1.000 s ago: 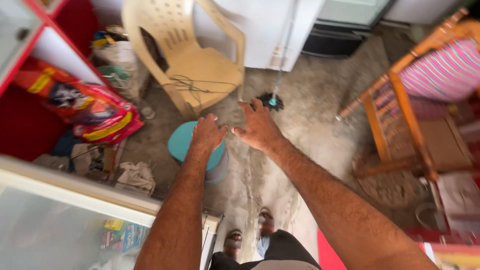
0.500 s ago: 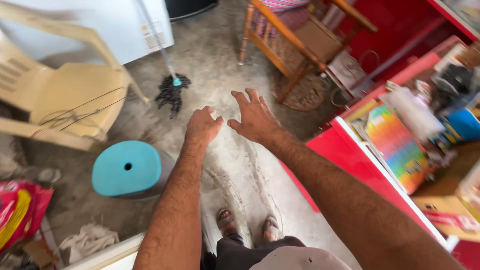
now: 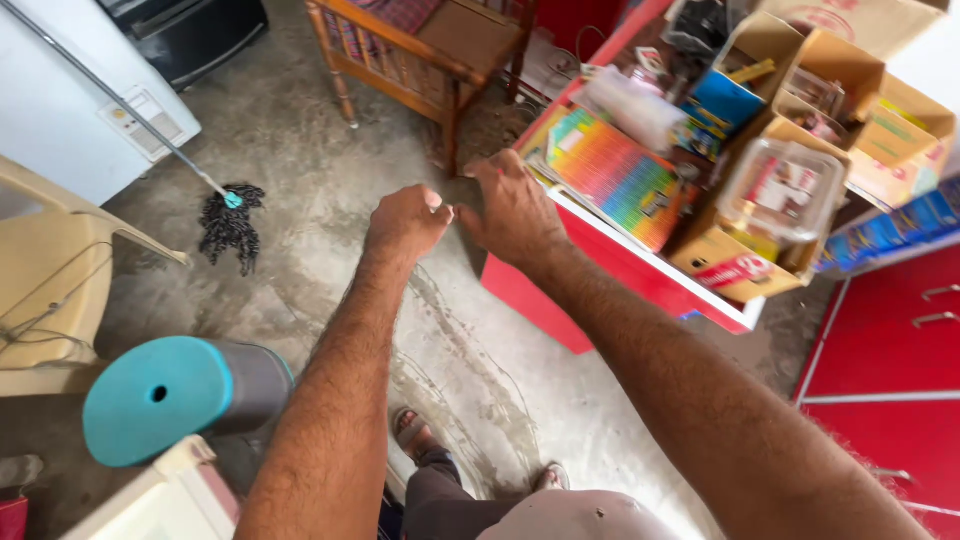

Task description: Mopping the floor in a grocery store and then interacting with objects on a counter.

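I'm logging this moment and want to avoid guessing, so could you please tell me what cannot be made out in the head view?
- Left hand: closed into a fist with its back to the camera; whether it holds anything is hidden.
- Right hand: palm and fingertips face away.
- Mop: handle cut off by the top-left edge.
- Wooden chair: top cut off by the upper edge.
- Clear plastic container: contents too small to tell.

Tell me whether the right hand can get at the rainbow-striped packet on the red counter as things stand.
Probably yes. The right hand hangs just left of the rainbow-striped packet, which lies at the near corner of the red counter with its face uncovered. Nothing stands between them; the left hand is off to the other side.
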